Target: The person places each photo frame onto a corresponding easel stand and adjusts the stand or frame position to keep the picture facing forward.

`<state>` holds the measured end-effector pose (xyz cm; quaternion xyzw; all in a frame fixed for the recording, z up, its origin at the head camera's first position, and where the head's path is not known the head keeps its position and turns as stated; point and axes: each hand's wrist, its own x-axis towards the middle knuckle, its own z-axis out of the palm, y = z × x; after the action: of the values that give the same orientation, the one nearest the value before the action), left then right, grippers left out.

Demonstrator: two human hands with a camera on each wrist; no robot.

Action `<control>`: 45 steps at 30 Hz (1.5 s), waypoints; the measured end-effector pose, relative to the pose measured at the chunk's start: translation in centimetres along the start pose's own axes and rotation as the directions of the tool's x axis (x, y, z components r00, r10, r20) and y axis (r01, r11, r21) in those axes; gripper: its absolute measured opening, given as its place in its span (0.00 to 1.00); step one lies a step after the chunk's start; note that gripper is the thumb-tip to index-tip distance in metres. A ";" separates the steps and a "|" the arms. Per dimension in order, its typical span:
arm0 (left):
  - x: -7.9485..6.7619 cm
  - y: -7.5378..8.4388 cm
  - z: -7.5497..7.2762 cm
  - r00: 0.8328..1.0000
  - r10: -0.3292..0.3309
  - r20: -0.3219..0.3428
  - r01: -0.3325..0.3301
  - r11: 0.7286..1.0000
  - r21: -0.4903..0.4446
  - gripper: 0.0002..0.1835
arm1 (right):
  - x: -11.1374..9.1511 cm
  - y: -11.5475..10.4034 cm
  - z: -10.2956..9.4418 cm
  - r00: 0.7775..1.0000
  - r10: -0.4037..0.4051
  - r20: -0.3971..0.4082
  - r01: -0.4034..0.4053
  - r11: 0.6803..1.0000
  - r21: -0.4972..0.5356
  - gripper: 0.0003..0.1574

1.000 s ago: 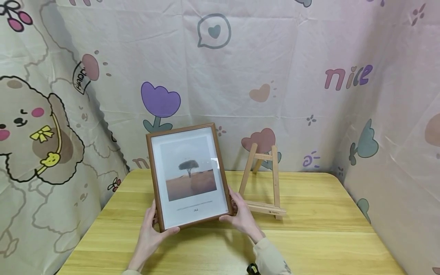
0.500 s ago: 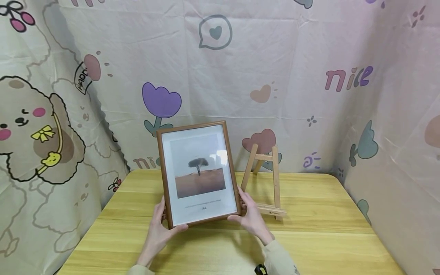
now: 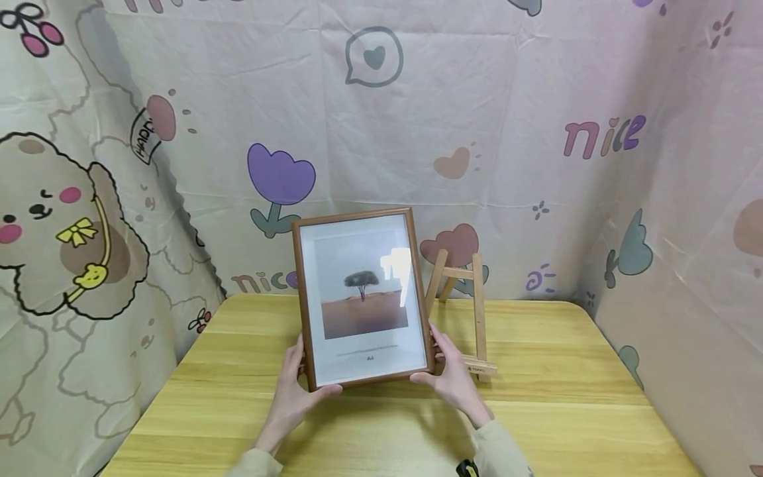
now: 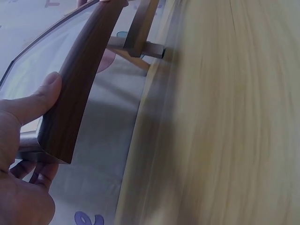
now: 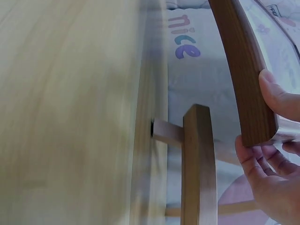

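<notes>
A brown wooden picture frame (image 3: 365,351) with a tree print behind glass is held up over the table, tilted slightly to the left. My left hand (image 3: 293,391) grips its lower left corner, thumb on the front and fingers behind. At the lower right corner my right hand (image 3: 451,377) grips it the same way. Both wrist views show the frame's underside raised above the table, with the left thumb (image 4: 44,96) and the right thumb (image 5: 279,96) over the front edge. A small wooden easel (image 3: 479,311) stands just behind and right of the frame, which hides its left part.
The light wood table (image 3: 554,371) ends at a back edge close behind the easel. A printed cloth (image 3: 381,132) hangs behind the table and along both sides. A black band (image 3: 467,468) shows at the right sleeve.
Both hands have carried the picture frame to the right, towards the easel, and it now covers more of the easel's left side. Its tilt has lessened a little. The easel has stayed put.
</notes>
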<state>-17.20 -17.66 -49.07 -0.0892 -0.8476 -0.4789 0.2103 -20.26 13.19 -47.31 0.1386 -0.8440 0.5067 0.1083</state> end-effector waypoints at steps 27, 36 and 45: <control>1.9 1.4 4.5 0.993 0.097 0.069 -0.091 0.992 -0.091 0.67 | -1.3 1.7 -4.3 0.997 0.023 -0.079 -0.021 0.999 0.030 0.70; 2.6 2.0 5.7 0.991 0.084 0.100 -0.071 0.989 -0.128 0.66 | -1.7 2.3 -5.3 0.994 0.002 -0.105 -0.001 1.000 0.009 0.70; 3.3 2.5 6.7 0.986 0.119 0.117 -0.105 0.987 -0.120 0.66 | -2.2 2.6 -6.4 0.985 -0.050 -0.164 0.051 0.999 0.006 0.69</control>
<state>-21.10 -10.81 -48.68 -0.1782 -0.8241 -0.5071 0.1786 -18.80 20.31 -47.26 0.1185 -0.8259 0.5178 0.1892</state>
